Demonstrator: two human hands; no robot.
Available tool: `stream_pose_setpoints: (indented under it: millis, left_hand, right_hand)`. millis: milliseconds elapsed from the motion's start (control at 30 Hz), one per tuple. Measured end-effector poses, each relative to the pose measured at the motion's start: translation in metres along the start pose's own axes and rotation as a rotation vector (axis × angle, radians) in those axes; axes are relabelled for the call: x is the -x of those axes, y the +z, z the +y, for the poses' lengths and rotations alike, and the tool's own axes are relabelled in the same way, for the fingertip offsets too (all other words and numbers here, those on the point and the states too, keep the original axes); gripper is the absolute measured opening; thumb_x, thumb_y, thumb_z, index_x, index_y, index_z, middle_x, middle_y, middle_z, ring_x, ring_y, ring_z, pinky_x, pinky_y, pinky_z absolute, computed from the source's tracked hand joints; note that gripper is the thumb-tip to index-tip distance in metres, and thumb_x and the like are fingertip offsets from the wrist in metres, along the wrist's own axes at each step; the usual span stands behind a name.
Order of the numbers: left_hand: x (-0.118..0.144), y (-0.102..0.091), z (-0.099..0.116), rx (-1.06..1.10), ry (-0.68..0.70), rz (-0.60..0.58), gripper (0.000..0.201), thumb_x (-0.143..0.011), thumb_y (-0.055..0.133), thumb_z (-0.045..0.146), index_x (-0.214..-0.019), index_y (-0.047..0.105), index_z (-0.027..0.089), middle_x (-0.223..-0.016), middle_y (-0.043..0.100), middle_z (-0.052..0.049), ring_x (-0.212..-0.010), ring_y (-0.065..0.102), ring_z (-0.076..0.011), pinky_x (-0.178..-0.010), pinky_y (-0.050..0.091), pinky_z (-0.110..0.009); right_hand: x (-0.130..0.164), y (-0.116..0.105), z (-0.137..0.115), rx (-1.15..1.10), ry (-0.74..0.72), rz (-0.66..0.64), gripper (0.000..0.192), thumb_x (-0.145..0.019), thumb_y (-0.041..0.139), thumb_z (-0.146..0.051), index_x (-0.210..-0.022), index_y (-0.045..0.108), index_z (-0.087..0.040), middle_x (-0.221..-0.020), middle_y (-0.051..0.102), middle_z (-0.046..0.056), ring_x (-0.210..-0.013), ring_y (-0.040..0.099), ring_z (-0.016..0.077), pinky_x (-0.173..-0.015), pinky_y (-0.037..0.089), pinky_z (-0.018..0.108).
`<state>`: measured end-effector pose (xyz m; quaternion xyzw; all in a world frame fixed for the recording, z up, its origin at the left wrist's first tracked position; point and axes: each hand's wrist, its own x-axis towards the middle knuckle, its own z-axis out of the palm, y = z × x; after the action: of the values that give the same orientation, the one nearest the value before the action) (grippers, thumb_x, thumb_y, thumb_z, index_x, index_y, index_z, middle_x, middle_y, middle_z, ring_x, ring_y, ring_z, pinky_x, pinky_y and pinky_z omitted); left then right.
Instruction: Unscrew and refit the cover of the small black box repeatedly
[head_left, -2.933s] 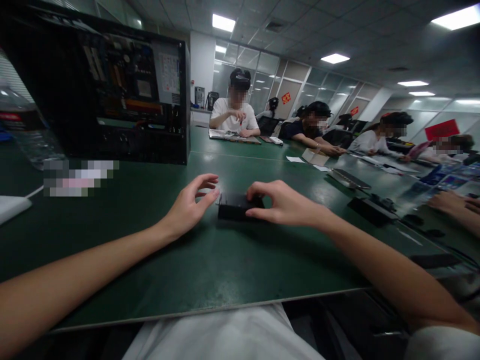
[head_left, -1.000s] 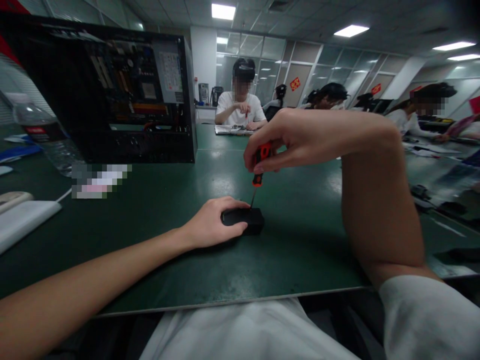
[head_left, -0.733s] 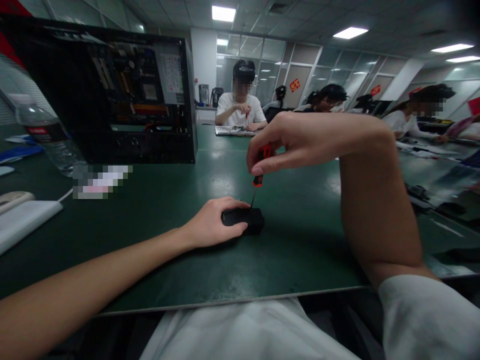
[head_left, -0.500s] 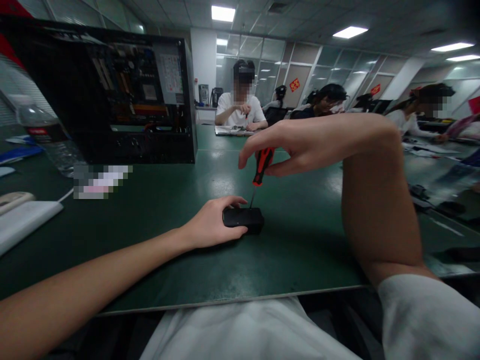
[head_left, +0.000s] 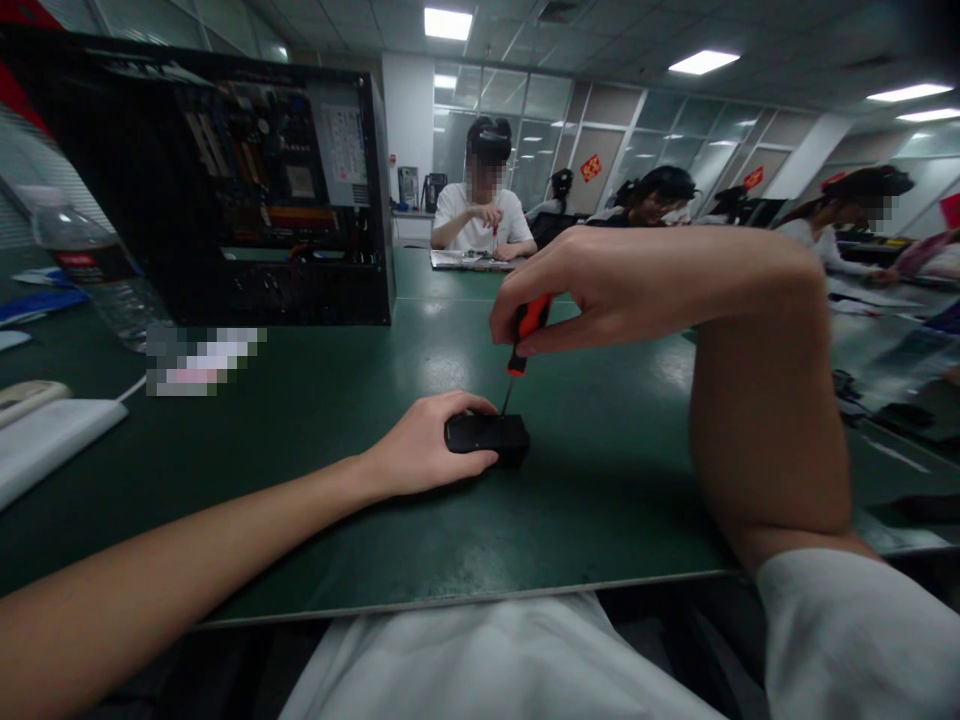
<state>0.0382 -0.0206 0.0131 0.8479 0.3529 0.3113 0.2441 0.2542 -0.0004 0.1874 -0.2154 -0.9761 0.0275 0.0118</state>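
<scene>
My left hand [head_left: 422,443] is closed around the left end of a small black box-shaped device [head_left: 491,436], which rests on the green tabletop [head_left: 352,560]. Its thumb lies along the near side and the fingers along the far side. Above the device, my right hand [head_left: 574,290] grips a red and black screwdriver [head_left: 529,322] by its handle, wrist bent sharply down. The thin shaft slants down, and its tip meets the top of the device near the far edge. Whether the tip sits in a screw is too small to tell.
An open black computer case [head_left: 300,200] stands at the back left, with a plastic bottle [head_left: 97,260] beside it. A white object [head_left: 60,440] with a cable lies at the left edge. Across the table sits a person in white [head_left: 450,215]; other people are at the right.
My right hand has shifted slightly right and its fingers have closed in around the screwdriver handle, which has turned a little. The left hand and the device stay nearly in place.
</scene>
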Motion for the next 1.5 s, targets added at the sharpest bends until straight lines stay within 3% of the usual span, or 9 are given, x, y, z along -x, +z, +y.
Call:
stream_pose_setpoints:
  millis: [233, 533, 867, 1100, 1267, 1500]
  left_hand:
    - [0.001, 0.001, 0.001, 0.024, 0.006, 0.011, 0.038, -0.077, 0.079, 0.026, -0.112, 0.071, 0.015, -0.108, 0.074, -0.005, -0.095, 0.069, -0.0218, -0.087, 0.051, -0.032]
    - [0.002, 0.001, -0.003, 0.034, 0.001, 0.014, 0.041, -0.078, 0.078, 0.029, -0.116, 0.07, 0.016, -0.11, 0.074, -0.006, -0.098, 0.069, -0.0231, -0.089, 0.052, -0.034]
    - [0.002, 0.001, 0.001, 0.021, 0.012, 0.01, 0.038, -0.078, 0.078, 0.028, -0.113, 0.07, 0.018, -0.11, 0.074, -0.006, -0.098, 0.069, -0.0228, -0.091, 0.052, -0.035]
    - [0.0, -0.006, 0.002, 0.131, 0.165, 0.127, 0.018, -0.092, 0.066, 0.028, -0.105, 0.076, 0.018, -0.111, 0.074, -0.008, -0.104, 0.069, -0.0219, -0.096, 0.052, -0.035]
    - [-0.002, -0.008, -0.003, 0.16, 0.244, 0.077, 0.018, -0.095, 0.063, 0.023, -0.092, 0.079, 0.016, -0.097, 0.077, -0.008, -0.095, 0.072, -0.0206, -0.09, 0.055, -0.032]
    - [-0.002, -0.009, -0.005, 0.138, 0.276, 0.052, 0.02, -0.096, 0.063, 0.023, -0.094, 0.081, 0.014, -0.095, 0.077, -0.01, -0.089, 0.072, -0.0189, -0.083, 0.054, -0.029]
  right_hand:
    - [-0.002, -0.002, -0.015, -0.055, -0.174, 0.035, 0.02, -0.096, 0.058, -0.03, -0.103, 0.071, -0.016, -0.099, 0.073, 0.004, -0.087, 0.066, 0.0138, -0.077, 0.047, 0.025]
    - [-0.007, 0.0, -0.021, -0.003, -0.148, -0.017, 0.018, -0.096, 0.055, -0.028, -0.103, 0.071, -0.021, -0.098, 0.073, 0.001, -0.084, 0.063, 0.0115, -0.074, 0.045, 0.024]
    - [-0.006, 0.005, -0.013, -0.003, -0.187, 0.044, 0.019, -0.094, 0.057, -0.027, -0.101, 0.073, -0.018, -0.094, 0.073, 0.001, -0.081, 0.062, 0.0112, -0.074, 0.042, 0.023]
    - [-0.006, 0.004, -0.012, -0.015, -0.149, 0.025, 0.019, -0.094, 0.057, -0.026, -0.099, 0.074, -0.02, -0.09, 0.073, 0.002, -0.077, 0.061, 0.0121, -0.07, 0.042, 0.024]
    - [-0.007, 0.005, -0.008, -0.021, -0.145, 0.026, 0.019, -0.093, 0.058, -0.025, -0.101, 0.075, -0.019, -0.089, 0.073, 0.001, -0.076, 0.061, 0.0121, -0.069, 0.041, 0.024]
    - [-0.006, 0.005, -0.009, -0.039, -0.163, 0.019, 0.021, -0.092, 0.058, -0.024, -0.102, 0.076, -0.019, -0.089, 0.073, 0.001, -0.076, 0.062, 0.012, -0.071, 0.042, 0.024]
